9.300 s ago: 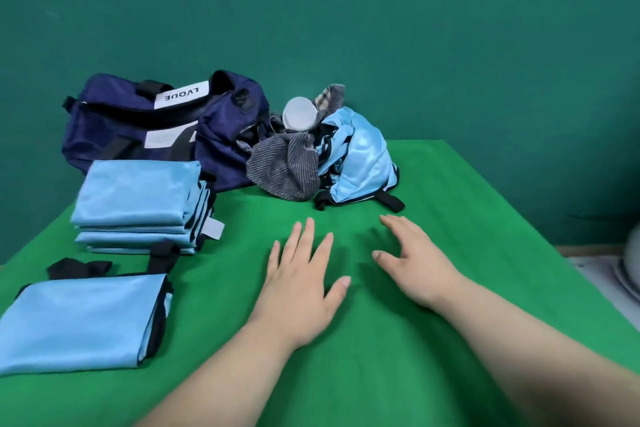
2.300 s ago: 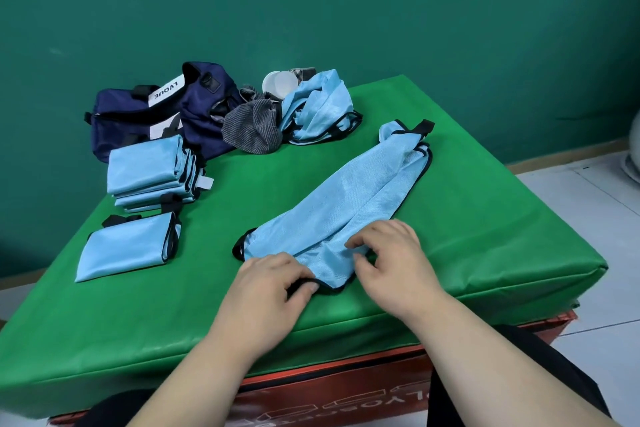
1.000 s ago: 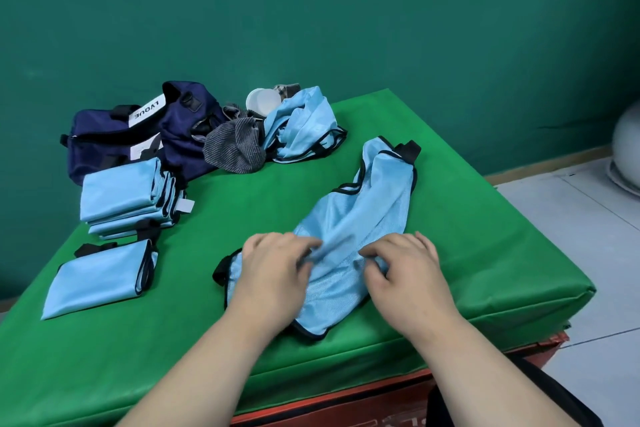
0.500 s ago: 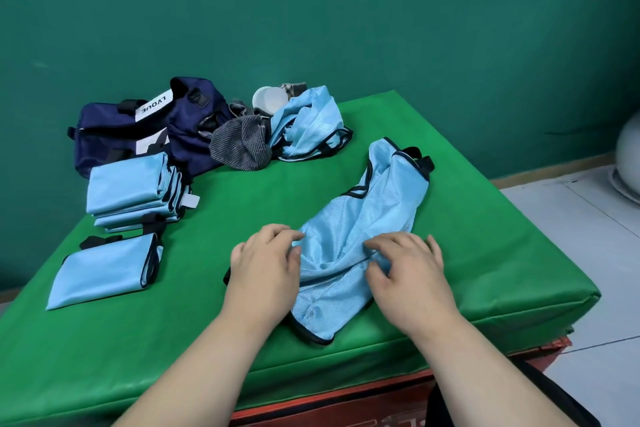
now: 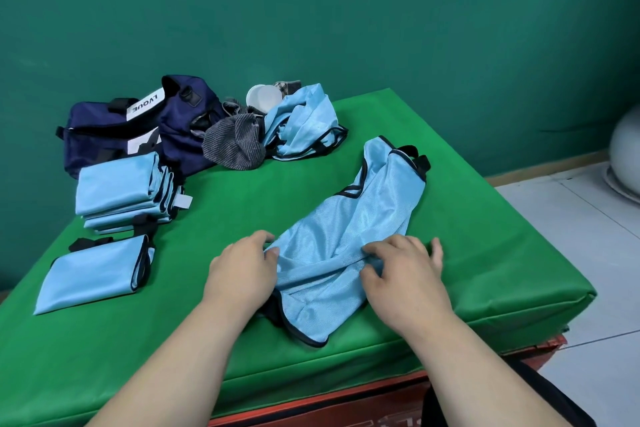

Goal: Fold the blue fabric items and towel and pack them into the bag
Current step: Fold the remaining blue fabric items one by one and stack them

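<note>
Head cam – both hands are near the front edge of the green table point(image 5: 485, 253). Left hand point(image 5: 242, 270) has its fingers curled, pinching the left edge of a loose blue fabric item point(image 5: 346, 236). Right hand point(image 5: 405, 277) pinches a raised fold on the item's right side w/ thumb and fingertips. The item lies crumpled, running diagonally toward the far right, black trim on its edges. On the left, a single folded blue piece point(image 5: 90, 274) lies near the front, w/ a stack of folded blue pieces point(image 5: 114, 191) just behind it. Navy bag point(image 5: 114, 125) sits at the back left, behind the stack. Striped grey towel point(image 5: 235, 142) is bunched beside it, then another crumpled blue piece point(image 5: 304, 121) – white cup point(image 5: 263, 97) behind them.
</note>
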